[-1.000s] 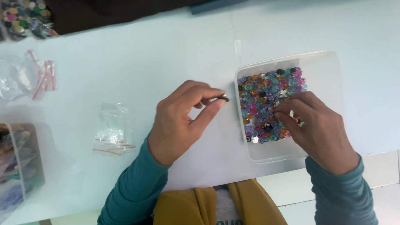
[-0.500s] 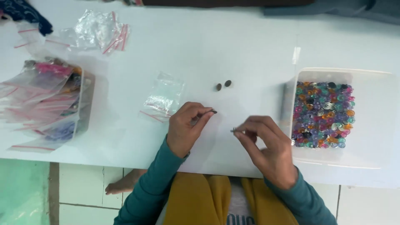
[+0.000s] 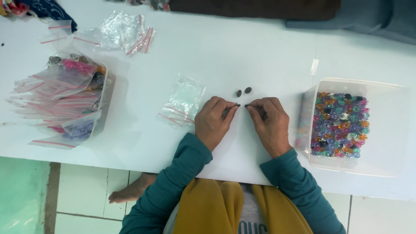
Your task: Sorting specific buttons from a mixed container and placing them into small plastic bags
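My left hand [image 3: 214,121] and my right hand [image 3: 269,122] rest on the white table [image 3: 242,52], fingertips almost meeting. Each pinches a small dark bead between thumb and forefinger. Just beyond the fingertips lie two loose dark beads [image 3: 243,92] side by side. A clear plastic tub [image 3: 390,130] filled with several coloured translucent beads [image 3: 340,125] stands to the right of my right hand. A small stack of clear zip bags [image 3: 184,100] with red strips lies left of my left hand.
At the left, a clear tub [image 3: 102,108] overflows with filled zip bags [image 3: 60,95]. More empty zip bags [image 3: 121,32] lie at the back left. Dark cloth [image 3: 260,8] lies along the far edge. The table's near edge runs below my wrists, tiled floor beneath.
My right hand left the bead tub and came to the middle, meeting my left hand. The view shifted left, and two dark beads now lie on the table.
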